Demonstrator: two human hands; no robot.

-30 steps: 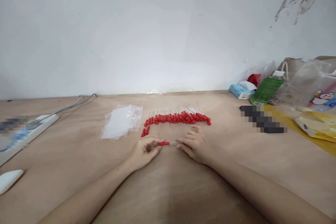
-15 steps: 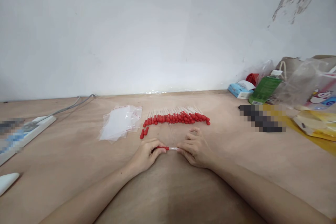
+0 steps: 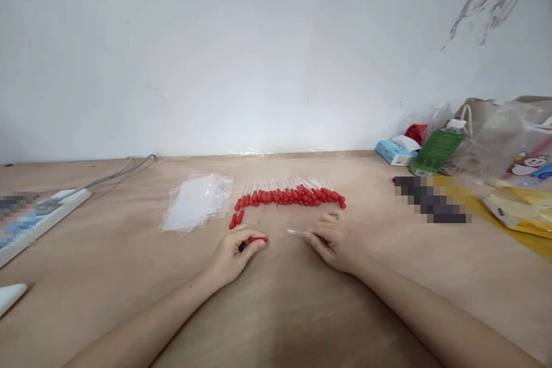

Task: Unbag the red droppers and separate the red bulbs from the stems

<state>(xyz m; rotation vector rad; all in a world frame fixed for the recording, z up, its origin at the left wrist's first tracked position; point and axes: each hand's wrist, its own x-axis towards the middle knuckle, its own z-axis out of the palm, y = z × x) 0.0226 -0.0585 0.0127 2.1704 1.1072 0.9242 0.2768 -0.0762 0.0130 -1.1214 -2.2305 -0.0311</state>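
My left hand (image 3: 235, 254) pinches a red rubber dropper bulb (image 3: 259, 239), its end poking out past the fingertips. Across a small gap, my right hand (image 3: 330, 240) grips a thin clear dropper tube (image 3: 295, 233) that points left toward the bulb. Beyond both hands lies a row of red-bulbed droppers (image 3: 288, 195), their pale tubes pointing at the wall. Two loose red bulbs (image 3: 236, 219) rest just past my left hand. A few clear tubes (image 3: 281, 219) lie on the table between the hands and the row.
Clear zip bags (image 3: 194, 204) lie in a pile to the left. Farther left is a white power strip (image 3: 75, 200) with a grey cable. At the right stand a tissue pack (image 3: 393, 152), a green bottle (image 3: 440, 148) and plastic bags (image 3: 495, 138); a dark blurred object (image 3: 431, 200) lies nearer.
Half a second ago bulb and tube met end to end between my hands. Now they are apart: my left hand has shifted left with the bulb, my right hand right with the tube.
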